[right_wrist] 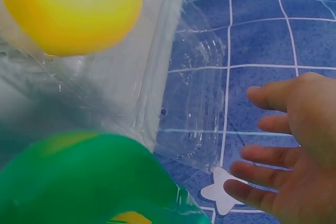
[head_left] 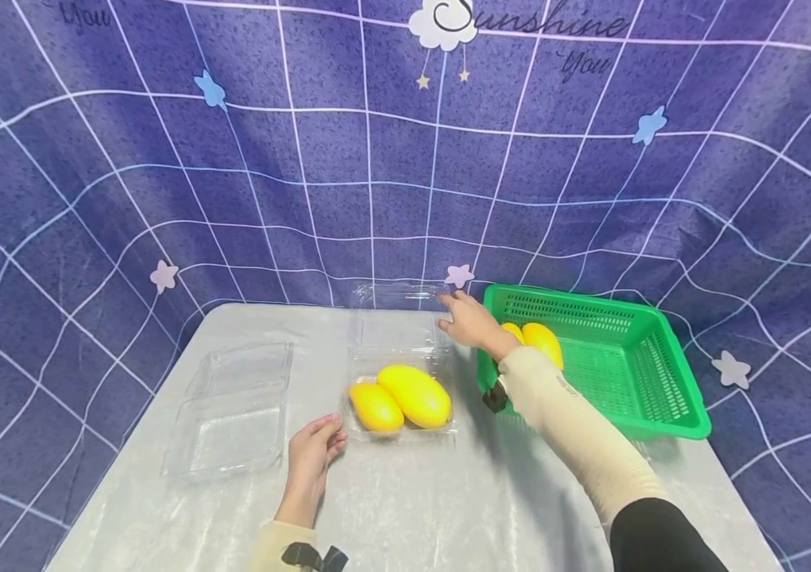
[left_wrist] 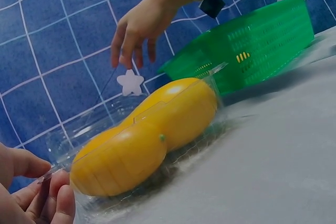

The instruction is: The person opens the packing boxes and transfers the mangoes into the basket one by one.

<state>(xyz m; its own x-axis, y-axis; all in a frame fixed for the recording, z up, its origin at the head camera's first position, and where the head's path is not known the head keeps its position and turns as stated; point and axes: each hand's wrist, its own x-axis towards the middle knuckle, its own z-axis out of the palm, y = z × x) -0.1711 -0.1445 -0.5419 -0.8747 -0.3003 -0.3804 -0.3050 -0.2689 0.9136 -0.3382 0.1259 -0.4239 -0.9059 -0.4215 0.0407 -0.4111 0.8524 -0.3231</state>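
Note:
Two yellow mangoes point(head_left: 414, 396) lie side by side in the base of a clear plastic clamshell box point(head_left: 362, 367). Its hinged lid point(head_left: 394, 327) stands raised at the back. My left hand point(head_left: 312, 449) is at the front left corner of the box; in the left wrist view the thumb and fingers point(left_wrist: 34, 169) pinch the rim. Beside the lid's right edge is my right hand point(head_left: 475, 322), its fingers spread and relaxed. The right wrist view shows those fingers point(right_wrist: 262, 174) apart from the lid, with nothing between them.
A green plastic basket point(head_left: 634, 381) stands on the right, with more mangoes point(head_left: 542, 343) at its left end, under the right forearm. Another clear box point(head_left: 233, 429) lies open at the left of the table point(head_left: 405, 508). A blue grid curtain point(head_left: 405, 206) hangs behind.

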